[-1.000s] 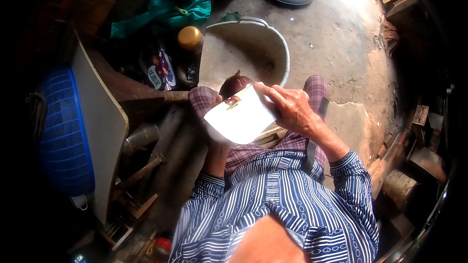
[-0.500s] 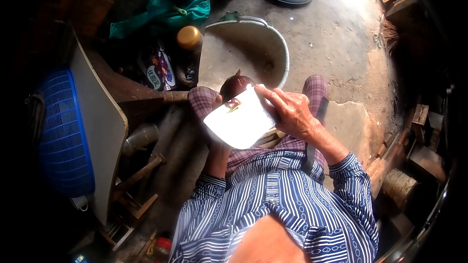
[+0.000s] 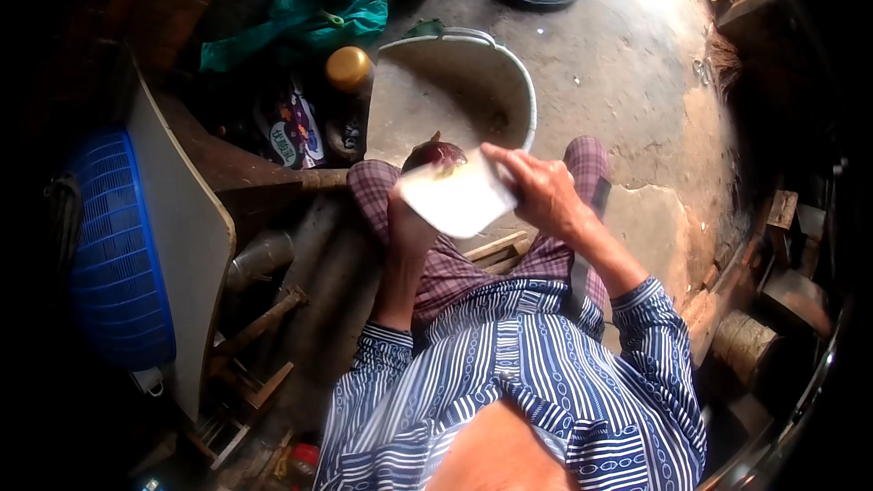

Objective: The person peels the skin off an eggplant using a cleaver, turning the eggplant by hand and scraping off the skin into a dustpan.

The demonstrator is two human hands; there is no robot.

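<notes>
Produce (image 3: 429,156), round, dark red and glossy with a pointed brownish tip, sits above the person's lap, by the near side of a pale bucket (image 3: 531,100). Beside it, the flat white piece (image 3: 462,205) is blurred, its lower edge higher than half a second ago. The right hand (image 3: 544,186) grips that piece's right edge, wrist bent; the left hand (image 3: 406,214) is partly hidden, its grip unclear.
</notes>
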